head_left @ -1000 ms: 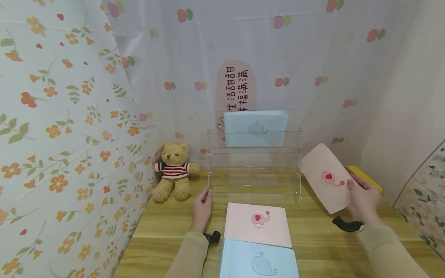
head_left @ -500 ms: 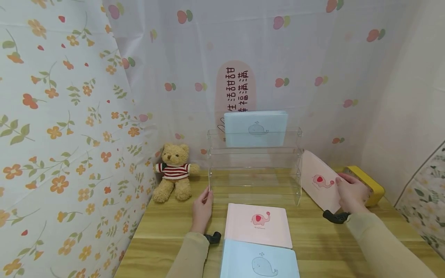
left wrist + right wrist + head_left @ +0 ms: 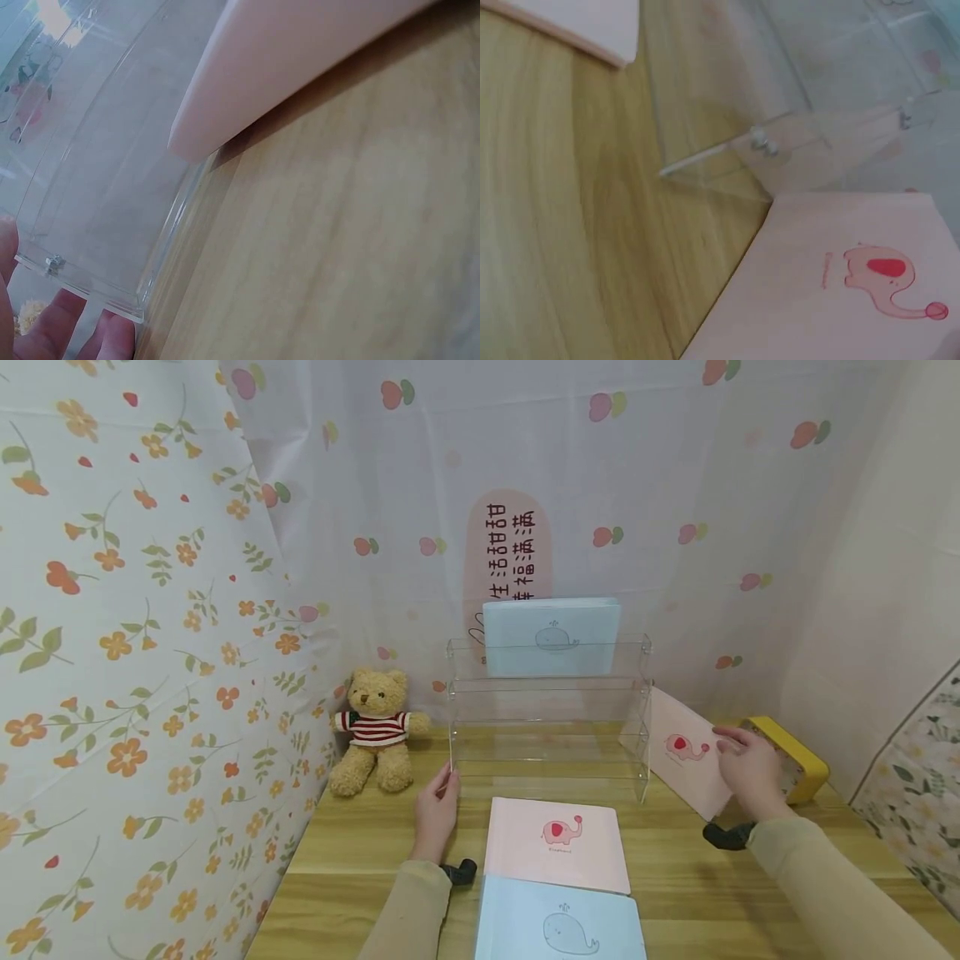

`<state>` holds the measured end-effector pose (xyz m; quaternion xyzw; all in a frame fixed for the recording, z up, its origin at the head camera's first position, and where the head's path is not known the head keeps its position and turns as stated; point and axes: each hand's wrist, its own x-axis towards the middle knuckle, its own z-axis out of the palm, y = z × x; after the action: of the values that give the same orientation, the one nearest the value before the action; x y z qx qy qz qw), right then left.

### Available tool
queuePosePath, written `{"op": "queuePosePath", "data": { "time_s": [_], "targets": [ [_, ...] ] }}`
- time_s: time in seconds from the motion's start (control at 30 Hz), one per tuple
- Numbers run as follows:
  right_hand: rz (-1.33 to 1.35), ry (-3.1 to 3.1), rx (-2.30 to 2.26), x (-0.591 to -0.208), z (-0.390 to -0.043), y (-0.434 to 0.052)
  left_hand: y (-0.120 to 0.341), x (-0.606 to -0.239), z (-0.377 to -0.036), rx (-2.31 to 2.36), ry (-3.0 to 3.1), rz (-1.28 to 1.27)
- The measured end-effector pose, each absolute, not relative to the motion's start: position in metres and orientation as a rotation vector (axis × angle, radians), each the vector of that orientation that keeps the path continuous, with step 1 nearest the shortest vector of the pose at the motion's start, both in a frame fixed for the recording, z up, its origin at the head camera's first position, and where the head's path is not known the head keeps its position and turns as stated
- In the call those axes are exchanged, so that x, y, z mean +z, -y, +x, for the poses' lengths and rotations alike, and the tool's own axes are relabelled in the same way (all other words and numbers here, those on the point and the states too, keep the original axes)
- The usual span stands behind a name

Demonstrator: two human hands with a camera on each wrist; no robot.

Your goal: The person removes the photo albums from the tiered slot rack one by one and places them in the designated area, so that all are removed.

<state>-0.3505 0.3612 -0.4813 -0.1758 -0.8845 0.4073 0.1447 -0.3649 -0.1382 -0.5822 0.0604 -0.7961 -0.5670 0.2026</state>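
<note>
I see a clear, glossy plastic rack (image 3: 550,718) on a smooth, wood-grain worktop (image 3: 360,852). Right of the rack, the pink booklet (image 3: 686,750) looks like matt card. Left of the rack sits a plush, fuzzy teddy bear (image 3: 372,731); printed cloth (image 3: 135,610) hangs behind.

teddy bear (image 3: 375,728) by wall | yellow tin (image 3: 798,766) right | floral curtains (image 3: 135,610)

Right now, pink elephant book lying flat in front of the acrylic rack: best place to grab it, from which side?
Probably the right long edge of the flat pink book, from the right. It lies flat on the table; its near edge meets the blue whale book, and the acrylic rack crowds the far edge.
</note>
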Motion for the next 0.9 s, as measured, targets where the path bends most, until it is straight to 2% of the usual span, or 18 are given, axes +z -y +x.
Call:
{"op": "queuePosePath", "data": {
  "time_s": [0.13, 0.33, 0.63, 0.9],
  "targets": [
    [-0.378, 2.592, 0.943, -0.489, -0.353, -0.364, 0.138, -0.581, -0.365, -1.585, 2.215, 0.169],
    [-0.302, 2.597, 0.840, -0.500, -0.351, -0.371, 0.138, -0.579, -0.363, -1.580, 2.218, 0.167],
    [-0.519, 2.697, 1.125, -0.521, -0.348, -0.386, 0.137, -0.577, -0.363, -1.587, 2.242, 0.184],
    [-0.590, 2.719, 1.266, -0.545, -0.348, -0.389, 0.137, -0.579, -0.362, -1.602, 2.243, 0.188]
  ]
}}
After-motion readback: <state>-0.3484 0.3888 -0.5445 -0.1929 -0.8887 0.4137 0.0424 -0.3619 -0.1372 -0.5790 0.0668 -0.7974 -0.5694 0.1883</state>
